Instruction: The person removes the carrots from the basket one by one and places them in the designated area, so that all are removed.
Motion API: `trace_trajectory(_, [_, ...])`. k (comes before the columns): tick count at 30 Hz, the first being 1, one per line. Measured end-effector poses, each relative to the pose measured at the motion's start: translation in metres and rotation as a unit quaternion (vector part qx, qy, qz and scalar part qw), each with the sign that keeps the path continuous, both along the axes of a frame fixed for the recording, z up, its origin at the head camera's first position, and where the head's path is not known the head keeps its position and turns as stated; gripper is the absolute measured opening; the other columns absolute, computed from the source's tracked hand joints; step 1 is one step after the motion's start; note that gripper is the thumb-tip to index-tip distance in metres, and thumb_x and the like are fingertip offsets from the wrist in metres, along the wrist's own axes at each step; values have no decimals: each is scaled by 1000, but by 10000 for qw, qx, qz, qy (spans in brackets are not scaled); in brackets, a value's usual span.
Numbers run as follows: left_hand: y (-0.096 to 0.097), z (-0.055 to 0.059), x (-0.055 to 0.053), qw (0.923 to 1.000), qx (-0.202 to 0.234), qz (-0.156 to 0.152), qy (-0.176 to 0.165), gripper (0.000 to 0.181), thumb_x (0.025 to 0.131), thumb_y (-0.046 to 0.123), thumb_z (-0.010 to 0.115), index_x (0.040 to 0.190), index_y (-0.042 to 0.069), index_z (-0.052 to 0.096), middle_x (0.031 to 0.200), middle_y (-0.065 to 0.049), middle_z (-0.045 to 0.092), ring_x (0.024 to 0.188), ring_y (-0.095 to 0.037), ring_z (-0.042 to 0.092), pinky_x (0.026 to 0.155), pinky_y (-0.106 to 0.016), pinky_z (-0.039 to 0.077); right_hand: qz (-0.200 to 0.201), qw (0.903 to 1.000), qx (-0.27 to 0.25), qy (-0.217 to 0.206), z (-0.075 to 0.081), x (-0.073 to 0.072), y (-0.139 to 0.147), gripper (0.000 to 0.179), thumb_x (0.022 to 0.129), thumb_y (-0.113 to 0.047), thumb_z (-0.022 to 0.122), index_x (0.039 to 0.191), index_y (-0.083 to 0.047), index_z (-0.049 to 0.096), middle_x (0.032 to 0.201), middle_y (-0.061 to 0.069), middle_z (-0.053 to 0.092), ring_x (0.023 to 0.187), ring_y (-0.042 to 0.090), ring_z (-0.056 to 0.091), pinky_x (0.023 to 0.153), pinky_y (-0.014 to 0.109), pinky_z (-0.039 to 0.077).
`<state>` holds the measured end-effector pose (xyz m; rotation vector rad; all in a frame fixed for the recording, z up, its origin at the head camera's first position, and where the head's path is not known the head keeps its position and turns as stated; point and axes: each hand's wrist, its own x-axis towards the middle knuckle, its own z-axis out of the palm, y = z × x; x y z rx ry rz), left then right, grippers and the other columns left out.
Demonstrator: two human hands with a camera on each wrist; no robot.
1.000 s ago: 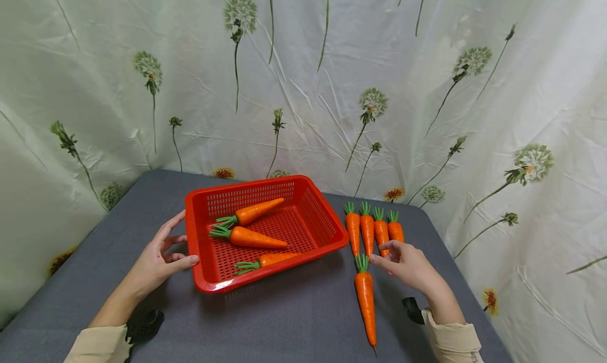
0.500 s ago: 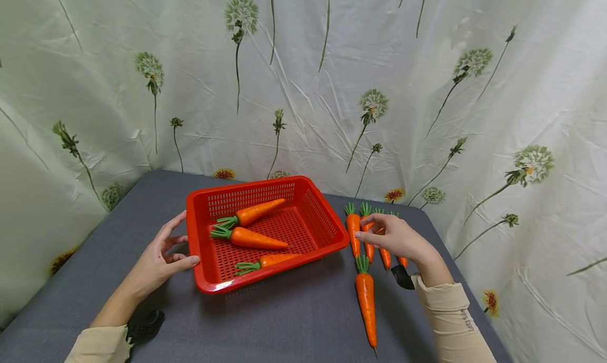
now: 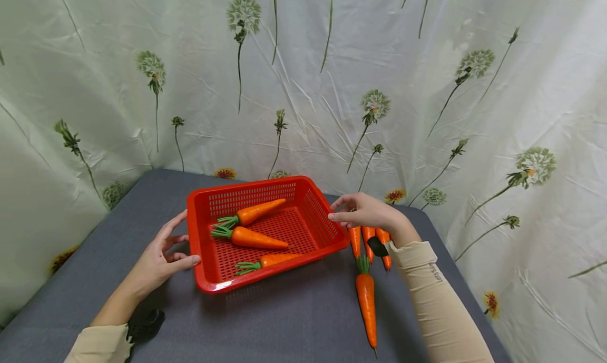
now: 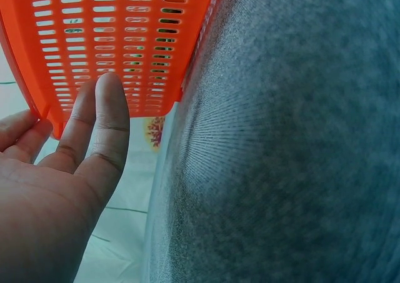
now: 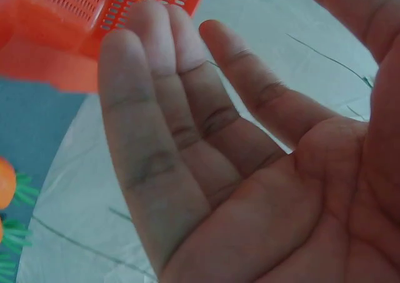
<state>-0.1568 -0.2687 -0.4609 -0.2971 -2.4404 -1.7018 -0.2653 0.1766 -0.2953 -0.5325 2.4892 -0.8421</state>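
Observation:
A red plastic basket (image 3: pixel 195 242) with slotted walls stands on the table and holds three orange carrots (image 3: pixel 253 239) with green tops. My left hand (image 3: pixel 158 257) touches its left rim, thumb and index fingertips well apart along it. Seen from the left wrist, the fingers (image 4: pixel 111 108) reach fairly straight beside the slotted wall. At the right rim is my right hand (image 3: pixel 367 213), holding nothing, its thumb tip over the rim; I cannot tell if it touches. The right wrist view shows relaxed, slightly bent fingers (image 5: pixel 140 120).
Several carrots (image 3: pixel 355 242) lie side by side right of the basket, partly hidden under the right hand and sleeve. One more carrot (image 3: pixel 365 294) lies in front of that row. A pale curtain with dandelion print (image 3: pixel 303 89) hangs behind the grey table (image 3: pixel 284 321).
My right hand has moved from above the carrot row, leftwards and away from me, to the basket's right rim. The left hand, the basket and the carrots have stayed put.

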Motion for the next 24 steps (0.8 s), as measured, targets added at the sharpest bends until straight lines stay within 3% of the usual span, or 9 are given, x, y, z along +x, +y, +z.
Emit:
trace_trajectory(3, [0,0,0,10000,-12,13,3,98,87,14,78,161,32,16,159,-9,22,109,3,49,71,-24,55,65,9997,-91,-203,-1,-12,-16,41,93,-41,70,123,-13,65,113,19,67,101,35,65,81,33,56])
trace_trajectory(8, [-1,1,0,10000,2,-3,-43,98,88,15,77,161,32,15,158,-9,22,108,1,52,71,-26,56,263,9989,-102,-383,-5,-29,-41,42,93,-38,71,125,-12,63,107,13,69,106,38,64,90,42,56])
trace_trajectory(17, [0,1,0,9999,43,-35,-115,99,87,16,78,161,33,15,158,-10,23,105,-4,56,71,-28,57,568,9965,-111,-602,-12,-47,-76,42,93,-34,73,129,-15,63,110,6,69,97,19,67,98,46,53])
trace_trajectory(24, [-2,1,-1,9999,29,-16,-131,99,88,17,78,162,32,14,157,-10,24,103,-6,58,71,-28,57,864,9923,-146,-876,-20,-56,-97,41,94,-29,71,131,-13,62,125,10,67,101,16,66,98,42,53])
